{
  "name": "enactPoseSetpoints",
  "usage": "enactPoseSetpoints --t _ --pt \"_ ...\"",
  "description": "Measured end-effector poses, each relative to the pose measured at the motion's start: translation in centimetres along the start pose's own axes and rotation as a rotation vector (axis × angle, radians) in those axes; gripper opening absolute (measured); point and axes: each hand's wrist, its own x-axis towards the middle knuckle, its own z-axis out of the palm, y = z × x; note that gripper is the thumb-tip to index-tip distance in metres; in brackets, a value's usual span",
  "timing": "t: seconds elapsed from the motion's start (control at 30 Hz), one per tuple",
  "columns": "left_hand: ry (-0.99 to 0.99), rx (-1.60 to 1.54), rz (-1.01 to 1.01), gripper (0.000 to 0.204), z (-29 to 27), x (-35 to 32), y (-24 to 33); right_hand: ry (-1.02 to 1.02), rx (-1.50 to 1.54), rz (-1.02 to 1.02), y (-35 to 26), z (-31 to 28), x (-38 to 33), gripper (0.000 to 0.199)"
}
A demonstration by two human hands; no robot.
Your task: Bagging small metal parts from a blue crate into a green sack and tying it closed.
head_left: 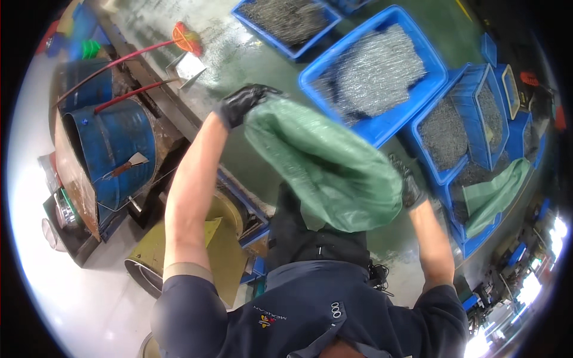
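Observation:
A large green woven sack (pixel 325 164) is stretched between my two hands in front of my body, its mouth spread wide and its inside partly in view. My left hand (pixel 248 102), in a black glove, grips the sack's far left rim. On the other side my right hand (pixel 408 184), also black-gloved, holds the right edge; its fingers are partly hidden by the cloth. Just beyond the sack stands a blue plastic bin (pixel 373 136) with a heap of thin, shiny silver metal pieces (pixel 382 71).
Another blue bin (pixel 292 55) of metal pieces stands farther away. Several blue bins (pixel 441 179) crowd the right, one with a green sack (pixel 495 194) draped in it. Leftward are a blue drum (pixel 122 143), red-handled tools (pixel 134 92) and a yellowish drum (pixel 173 244).

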Motion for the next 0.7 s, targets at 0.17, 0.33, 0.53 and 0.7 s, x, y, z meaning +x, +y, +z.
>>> enactPoseSetpoints --t 0.17,0.33,0.53,0.7 --pt "0.314 -0.033 -0.373 0.042 1.8 6.1 -7.8 0.009 0.103 -0.046 -7.4 -10.5 11.2 0.042" --pt "1.094 -0.186 -0.698 0.065 11.3 14.8 6.0 0.062 0.223 0.003 -9.8 -19.9 14.9 0.050" --pt "1.173 -1.094 -0.836 0.047 28.6 11.7 -5.9 -0.352 0.239 -0.036 -6.7 -16.3 16.7 0.035" --pt "1.326 -1.447 -0.783 0.032 30.0 13.6 -7.5 -0.222 0.094 -0.141 -5.9 -16.4 16.3 0.032"
